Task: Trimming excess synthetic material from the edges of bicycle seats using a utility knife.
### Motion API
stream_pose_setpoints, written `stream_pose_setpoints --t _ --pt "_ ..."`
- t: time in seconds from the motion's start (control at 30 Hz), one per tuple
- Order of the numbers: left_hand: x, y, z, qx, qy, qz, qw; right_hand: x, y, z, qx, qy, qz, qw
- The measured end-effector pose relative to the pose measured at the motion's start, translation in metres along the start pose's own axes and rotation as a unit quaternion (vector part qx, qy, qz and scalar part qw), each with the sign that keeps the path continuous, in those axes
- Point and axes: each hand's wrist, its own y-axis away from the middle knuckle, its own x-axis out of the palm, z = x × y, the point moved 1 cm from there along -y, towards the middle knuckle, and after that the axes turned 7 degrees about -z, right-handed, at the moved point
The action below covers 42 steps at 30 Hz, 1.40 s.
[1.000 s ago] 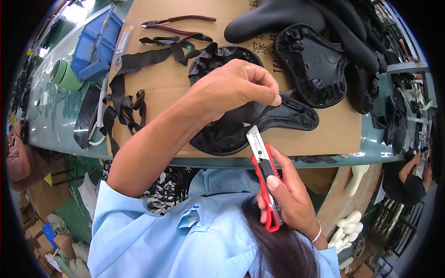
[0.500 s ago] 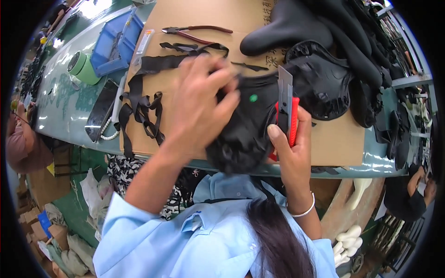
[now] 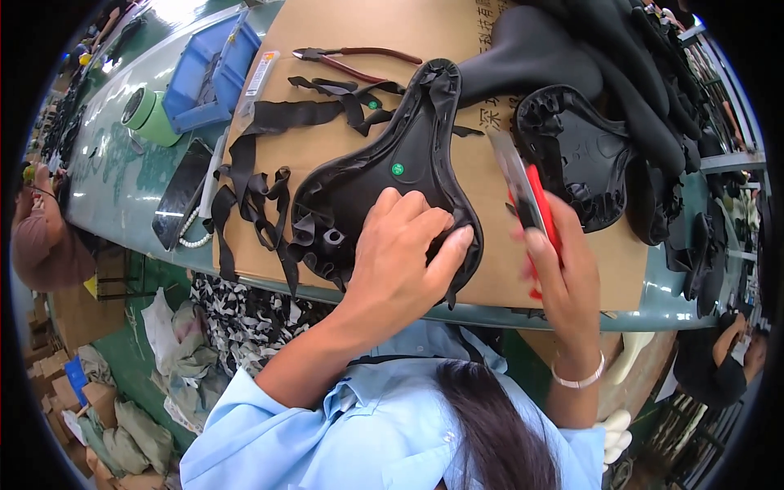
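Observation:
A black bicycle saddle point(image 3: 371, 180) lies underside up on the cardboard, its narrow nose pointing away from me. Its cover is folded in around the rim, with loose flaps at the left rear and a green dot in the middle. My left hand point(image 3: 404, 253) is closed on the saddle's rear part, fingers curled over the underside and thumb along the right edge. To the right of it, apart from the saddle, my right hand point(image 3: 567, 265) grips a red utility knife point(image 3: 543, 212), its blade out and pointing away. Motion blurs the knife slightly.
Black trimmed strips point(image 3: 257, 192) lie left on the cardboard point(image 3: 563, 282). Red-handled pliers point(image 3: 359, 53) rest at the back. A second saddle point(image 3: 572, 155) and stacked black saddles point(image 3: 629, 90) are at right. Left stand a blue bin point(image 3: 208, 73), a green container point(image 3: 149, 117) and a phone point(image 3: 181, 192).
The saddle has been turned and now shows its underside with the nose away from me. My left hand has come down onto its rear part. The knife has moved right and slightly nearer.

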Motion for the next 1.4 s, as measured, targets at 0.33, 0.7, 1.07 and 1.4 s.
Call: stream_pose_setpoints --t 0.33,0.7,1.07,1.4 --pt "0.016 0.01 0.003 -0.04 0.093 -0.079 0.992 -0.012 0.022 0.055 -0.142 0.342 0.101 0.923" --pt "0.019 0.024 0.019 0.009 0.309 -0.326 0.894 0.024 0.096 0.042 -0.011 0.332 0.022 0.943" --pt "-0.044 -0.054 0.046 0.019 0.092 0.126 0.988 -0.034 0.005 -0.016 -0.147 0.294 -0.019 0.944" --pt "-0.021 -0.033 -0.04 0.021 -0.172 0.13 0.976 -0.037 -0.038 -0.029 -0.213 0.066 0.171 0.96"
